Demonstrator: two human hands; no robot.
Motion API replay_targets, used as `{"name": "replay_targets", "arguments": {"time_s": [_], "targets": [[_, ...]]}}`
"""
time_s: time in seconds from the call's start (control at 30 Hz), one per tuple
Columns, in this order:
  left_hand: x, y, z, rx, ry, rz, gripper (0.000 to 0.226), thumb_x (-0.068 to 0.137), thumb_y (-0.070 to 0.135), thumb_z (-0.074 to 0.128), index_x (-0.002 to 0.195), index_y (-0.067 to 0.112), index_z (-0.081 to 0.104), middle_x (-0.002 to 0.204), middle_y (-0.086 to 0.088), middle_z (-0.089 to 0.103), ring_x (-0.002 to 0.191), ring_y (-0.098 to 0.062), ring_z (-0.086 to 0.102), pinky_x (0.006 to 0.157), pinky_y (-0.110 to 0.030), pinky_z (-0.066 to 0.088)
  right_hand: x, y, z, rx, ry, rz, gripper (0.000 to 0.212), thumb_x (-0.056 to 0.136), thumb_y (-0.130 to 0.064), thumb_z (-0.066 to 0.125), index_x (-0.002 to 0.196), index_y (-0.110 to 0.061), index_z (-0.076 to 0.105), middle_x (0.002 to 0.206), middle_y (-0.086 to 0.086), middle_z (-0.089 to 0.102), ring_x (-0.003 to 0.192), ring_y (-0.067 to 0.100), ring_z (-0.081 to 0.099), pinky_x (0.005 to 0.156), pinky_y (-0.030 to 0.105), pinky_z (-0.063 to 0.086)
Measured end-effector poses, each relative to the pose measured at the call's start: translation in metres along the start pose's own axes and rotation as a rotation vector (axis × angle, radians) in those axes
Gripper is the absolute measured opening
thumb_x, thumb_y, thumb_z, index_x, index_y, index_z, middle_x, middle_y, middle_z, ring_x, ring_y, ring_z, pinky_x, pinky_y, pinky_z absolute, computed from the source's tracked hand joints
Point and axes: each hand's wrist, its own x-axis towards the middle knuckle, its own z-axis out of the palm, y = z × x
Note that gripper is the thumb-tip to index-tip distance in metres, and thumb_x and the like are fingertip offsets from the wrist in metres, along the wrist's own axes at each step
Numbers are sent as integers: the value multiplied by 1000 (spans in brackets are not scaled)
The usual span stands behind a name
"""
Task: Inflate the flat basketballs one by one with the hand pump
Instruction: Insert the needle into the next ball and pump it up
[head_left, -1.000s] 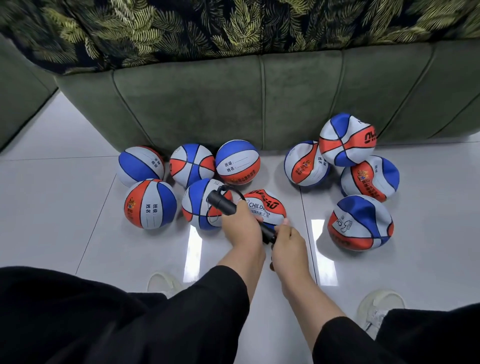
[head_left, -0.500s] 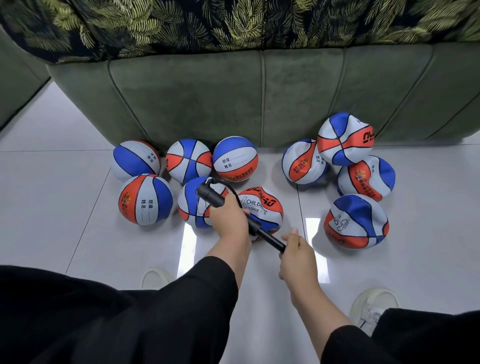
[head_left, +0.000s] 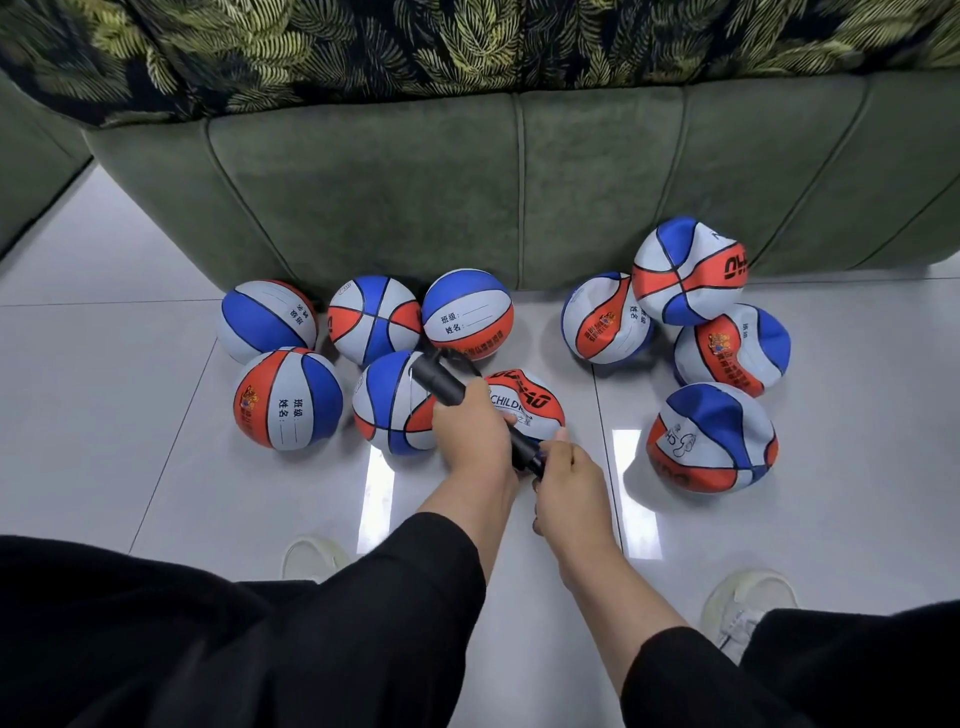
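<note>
Since half a second ago our right hand (head_left: 570, 470) has driven the handle back in, so the thin rod that showed between our hands is hidden again and the two hands sit almost touching. The hand pump (head_left: 451, 391) lies tilted, its far end up and to the left over the balls, its near end running down to the right into our right hand. Our left hand (head_left: 474, 430) has its fingers curled round the black barrel at its middle; the right hand's fingers are closed round the handle at the near end. A thin black hose (head_left: 460, 358) loops off the far end of the barrel; where it ends we cannot tell.

Just under the pump lies the ball with CHILDREN lettering (head_left: 529, 405), partly hidden by our left hand, dented and soft-looking. Beside it on the left stands a blue, grey and orange ball (head_left: 390, 402), and further left the round orange-panelled ball (head_left: 287, 397). Behind them, against the green sofa (head_left: 441, 187), three more round balls (head_left: 374, 318) stand in a row. To the right a second group of four balls (head_left: 711, 436) is crumpled and caved in, the top one (head_left: 688, 270) resting against the sofa.

All lie on the glossy white tile floor (head_left: 104, 405). A leaf-print cover (head_left: 467, 41) hangs over the sofa top. Our black sleeves (head_left: 363, 613) and pale shoes (head_left: 748, 597) fill the near edge.
</note>
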Motion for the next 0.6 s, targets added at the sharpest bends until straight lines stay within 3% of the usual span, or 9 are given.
{"name": "replay_targets", "arguments": {"time_s": [0.2,0.3,0.47,0.6], "targets": [[22,9,-4,-27,48,-20,16,90,21,56,101,11,61,63,-7,62,47,-19,55,47,-28,50,1,10,-12,-53,33,-1,50,108,-53,27,89,-22,61,82,8,65,74,24,58,71,41,51],[13,-2,0,-11,23,-22,10,93,24,57,96,15,59,61,-3,61,53,-20,57,56,-31,52,0,6,-10,-58,37,7,49,108,-53,26,100,-20,61,88,5,65,82,24,61,81,47,57],[2,-16,5,-1,22,-5,8,91,23,56,92,15,58,75,-16,69,59,-22,61,52,-29,52,1,-7,-8,-42,37,-53,42,111,-44,27,103,-15,57,92,-1,63,80,6,56,66,27,44],[-1,-15,5,-8,-9,-3,5,92,20,55,91,15,56,70,-9,64,55,-19,58,51,-28,52,1,-6,-4,-13,18,-18,49,110,-50,26,103,-15,60,89,3,63,80,19,58,80,42,55]]}}
